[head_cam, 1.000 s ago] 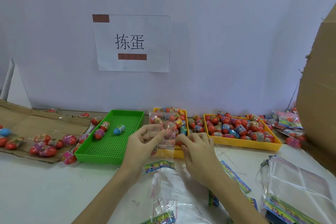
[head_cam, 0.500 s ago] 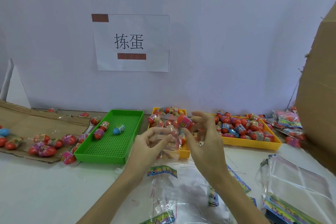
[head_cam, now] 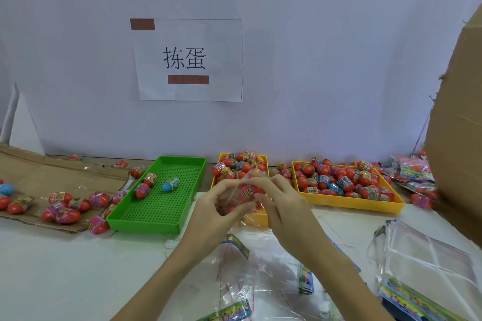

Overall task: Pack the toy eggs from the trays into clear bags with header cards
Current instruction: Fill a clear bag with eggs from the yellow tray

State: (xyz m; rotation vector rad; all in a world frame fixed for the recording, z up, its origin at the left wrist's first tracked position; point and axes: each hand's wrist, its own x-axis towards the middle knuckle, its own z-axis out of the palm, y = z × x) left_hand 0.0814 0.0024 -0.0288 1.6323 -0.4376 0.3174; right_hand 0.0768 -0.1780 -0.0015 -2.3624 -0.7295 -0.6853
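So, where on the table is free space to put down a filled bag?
Bare tabletop lies in front of the cardboard sheet and green tray. The green tray holds few eggs. It is crowded around the yellow trays and the stack of bags.

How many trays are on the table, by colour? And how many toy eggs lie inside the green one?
Green tray: 1
Yellow trays: 2, the middle one partly behind the hands, and the right one
Total trays: 3

Eggs in the green tray: 3, one red and orange, one pink and red, one blue.
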